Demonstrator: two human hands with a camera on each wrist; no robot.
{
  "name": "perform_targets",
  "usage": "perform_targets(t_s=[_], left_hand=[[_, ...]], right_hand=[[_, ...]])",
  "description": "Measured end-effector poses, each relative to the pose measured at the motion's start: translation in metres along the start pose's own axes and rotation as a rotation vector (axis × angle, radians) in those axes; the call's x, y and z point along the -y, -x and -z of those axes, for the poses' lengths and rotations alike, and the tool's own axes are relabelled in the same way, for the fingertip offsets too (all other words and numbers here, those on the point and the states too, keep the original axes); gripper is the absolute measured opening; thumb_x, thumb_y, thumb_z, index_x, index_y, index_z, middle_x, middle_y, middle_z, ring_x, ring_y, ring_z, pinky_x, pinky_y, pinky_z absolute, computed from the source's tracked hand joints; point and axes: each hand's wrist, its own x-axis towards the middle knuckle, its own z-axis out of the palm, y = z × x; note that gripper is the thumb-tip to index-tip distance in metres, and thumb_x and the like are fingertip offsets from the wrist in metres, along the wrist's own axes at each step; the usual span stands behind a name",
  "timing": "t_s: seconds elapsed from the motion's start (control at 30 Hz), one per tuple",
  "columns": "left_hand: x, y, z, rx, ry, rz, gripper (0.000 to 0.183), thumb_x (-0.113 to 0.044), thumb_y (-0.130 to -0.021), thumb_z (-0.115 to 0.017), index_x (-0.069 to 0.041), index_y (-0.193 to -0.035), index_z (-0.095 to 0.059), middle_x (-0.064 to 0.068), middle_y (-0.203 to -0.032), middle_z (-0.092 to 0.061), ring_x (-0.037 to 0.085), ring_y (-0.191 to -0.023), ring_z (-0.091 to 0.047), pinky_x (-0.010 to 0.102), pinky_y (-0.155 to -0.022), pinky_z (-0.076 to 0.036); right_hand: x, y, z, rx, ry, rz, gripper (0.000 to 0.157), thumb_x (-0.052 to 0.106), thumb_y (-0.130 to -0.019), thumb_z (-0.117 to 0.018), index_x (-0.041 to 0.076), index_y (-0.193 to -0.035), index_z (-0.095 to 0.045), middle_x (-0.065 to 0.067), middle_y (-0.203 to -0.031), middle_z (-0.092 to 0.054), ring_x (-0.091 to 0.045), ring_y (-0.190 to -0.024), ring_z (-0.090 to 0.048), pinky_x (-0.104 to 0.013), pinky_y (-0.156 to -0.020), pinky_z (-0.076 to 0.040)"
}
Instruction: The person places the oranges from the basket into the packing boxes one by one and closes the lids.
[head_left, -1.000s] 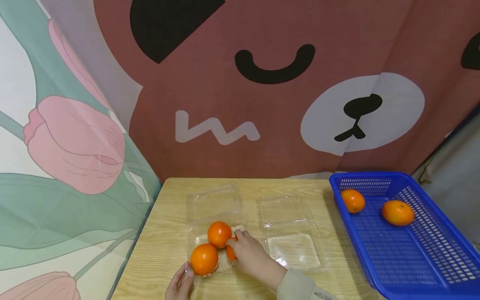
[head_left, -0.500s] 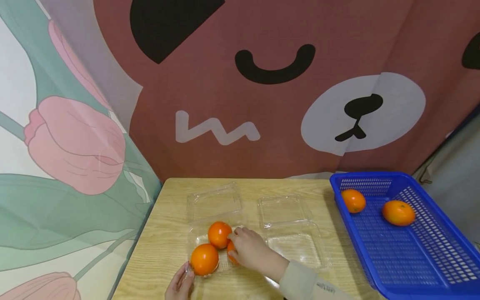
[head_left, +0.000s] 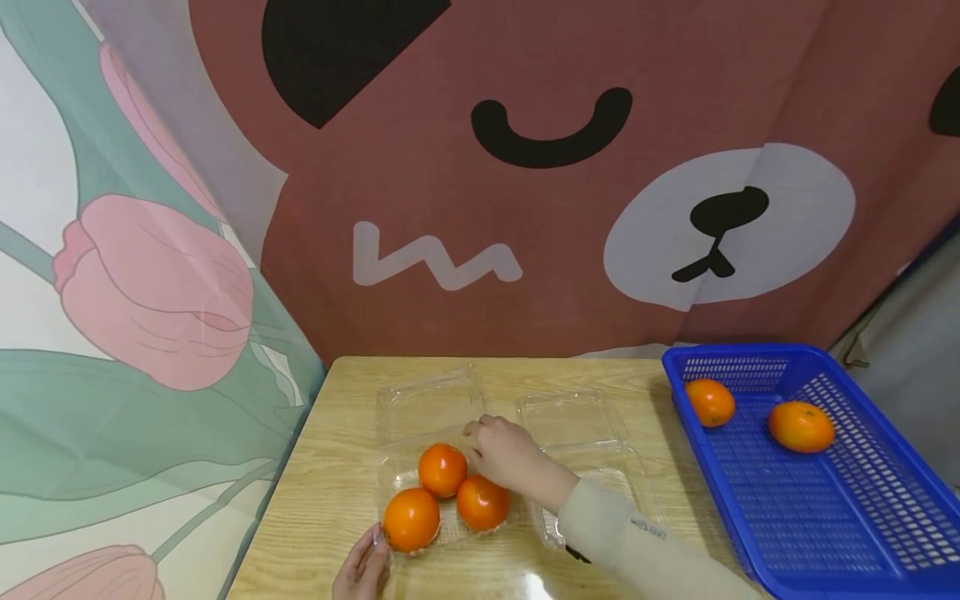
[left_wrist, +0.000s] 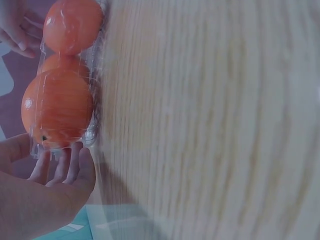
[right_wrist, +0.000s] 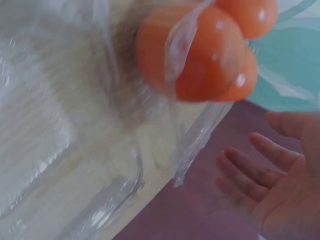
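Three oranges sit in the base of the left clear plastic clamshell box [head_left: 386, 483]: a front left orange [head_left: 412, 520], a back orange [head_left: 442, 470] and a right orange [head_left: 483, 502]. My left hand [head_left: 362, 565] grips the box's front left corner. In the left wrist view, its thumb and fingers [left_wrist: 86, 172] lie about the rim, beside the nearest orange [left_wrist: 60, 107]. My right hand [head_left: 504, 450] is above the box, behind the right orange and holding nothing. In the right wrist view, that hand [right_wrist: 280, 185] has its fingers spread, apart from the oranges.
A second clear clamshell box [head_left: 570, 417] lies open to the right, partly behind my right forearm. The blue basket [head_left: 708, 492] on the right contains two oranges, one by its left wall [head_left: 708, 402] and another orange [head_left: 801, 427] further right. A printed curtain hangs behind the wooden table [head_left: 300, 500].
My right hand has let go of the right orange and moved up and back from it. That orange now shows whole in the box. My left hand stays at the corner.
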Motion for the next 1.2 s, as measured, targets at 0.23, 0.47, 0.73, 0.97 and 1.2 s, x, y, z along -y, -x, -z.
perform_targets(t_s=[0.23, 0.47, 0.73, 0.97, 1.2], left_hand=[[0.0, 0.001, 0.0, 0.002, 0.013, 0.001, 0.054, -0.021, -0.094, -0.068, 0.012, -0.135, -0.052, 0.007, -0.112, -0.071, -0.002, -0.082, -0.061, 0.021, -0.071, -0.051], [0.0, 0.001, 0.0, -0.009, 0.002, 0.011, 0.053, -0.021, -0.094, -0.069, 0.01, -0.134, -0.054, 0.007, -0.113, -0.071, -0.002, -0.082, -0.061, 0.021, -0.071, -0.051], [0.0, 0.003, -0.001, -0.002, -0.025, 0.012, 0.057, -0.025, -0.093, -0.069, 0.009, -0.136, -0.052, 0.014, -0.12, -0.068, -0.004, -0.083, -0.06, 0.021, -0.072, -0.05], [-0.001, 0.001, 0.0, 0.007, -0.042, 0.01, 0.063, -0.028, -0.094, -0.07, 0.01, -0.139, -0.048, 0.022, -0.127, -0.063, -0.006, -0.085, -0.059, 0.021, -0.073, -0.05], [-0.002, 0.001, 0.0, 0.014, -0.054, 0.002, 0.06, -0.025, -0.095, -0.068, 0.011, -0.139, -0.047, 0.024, -0.129, -0.061, -0.007, -0.086, -0.059, 0.021, -0.073, -0.05]], right_hand=[[-0.021, -0.021, 0.002, -0.046, -0.1, -0.096, 0.026, 0.014, -0.092, -0.068, 0.003, -0.116, -0.069, -0.013, -0.112, -0.069, -0.031, -0.101, -0.066, -0.044, -0.083, -0.053], [-0.032, -0.035, -0.001, -0.045, -0.223, -0.203, 0.033, 0.015, -0.096, -0.065, 0.001, -0.125, -0.064, -0.016, -0.113, -0.066, -0.021, -0.075, -0.059, -0.042, -0.079, -0.052], [-0.041, -0.047, -0.015, 0.009, -0.423, -0.352, 0.048, 0.018, -0.097, -0.06, -0.005, -0.138, -0.051, -0.003, -0.064, -0.057, -0.012, -0.043, -0.033, -0.036, -0.065, -0.048], [-0.043, -0.052, -0.023, 0.013, -0.551, -0.457, 0.059, 0.018, -0.095, -0.06, -0.009, -0.144, -0.041, -0.02, -0.095, -0.07, -0.017, -0.052, -0.044, -0.04, -0.078, -0.048], [-0.043, -0.05, -0.026, -0.015, -0.679, -0.498, 0.058, 0.016, -0.095, -0.06, -0.011, -0.143, -0.041, -0.029, -0.135, -0.053, -0.042, -0.123, -0.052, -0.052, -0.101, -0.043]])
